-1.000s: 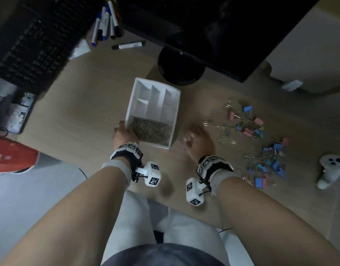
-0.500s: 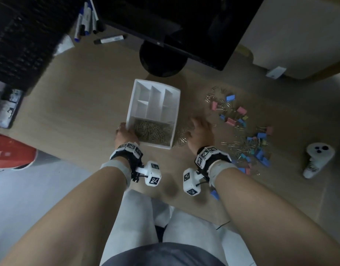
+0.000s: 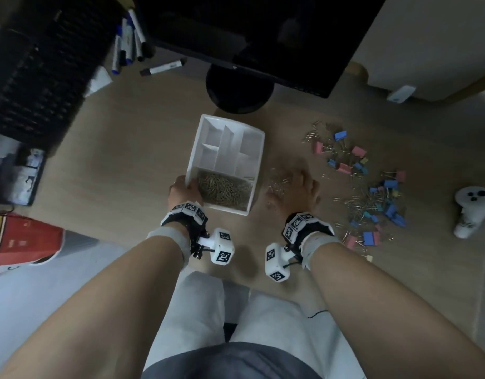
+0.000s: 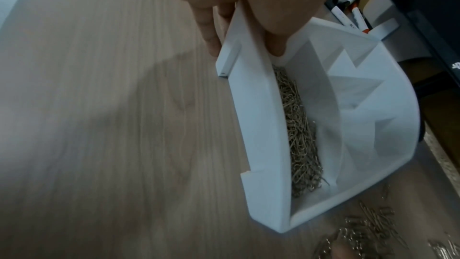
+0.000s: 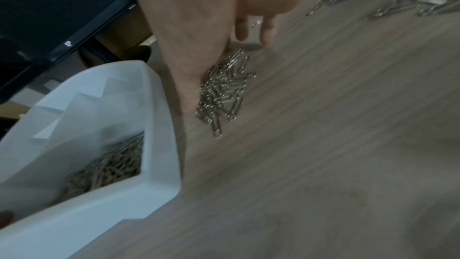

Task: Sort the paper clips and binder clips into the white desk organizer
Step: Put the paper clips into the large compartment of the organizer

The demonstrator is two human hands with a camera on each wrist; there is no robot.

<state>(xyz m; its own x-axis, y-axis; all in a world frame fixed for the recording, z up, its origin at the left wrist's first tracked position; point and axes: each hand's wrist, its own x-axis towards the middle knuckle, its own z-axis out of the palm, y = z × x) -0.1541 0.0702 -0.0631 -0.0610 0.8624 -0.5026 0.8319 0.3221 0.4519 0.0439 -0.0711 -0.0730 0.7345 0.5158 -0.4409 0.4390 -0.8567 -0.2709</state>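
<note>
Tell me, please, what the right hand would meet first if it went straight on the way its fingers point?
Probably the loose paper clips lying by its fingers; past them the desk looks free.

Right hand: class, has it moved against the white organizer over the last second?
Yes. The right hand slid up alongside the white organizer, from below its near corner, pushing paper clips.

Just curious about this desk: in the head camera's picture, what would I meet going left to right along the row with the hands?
Left hand → white desk organizer → gathered paper clips → right hand → scattered binder clips → white controller.
</note>
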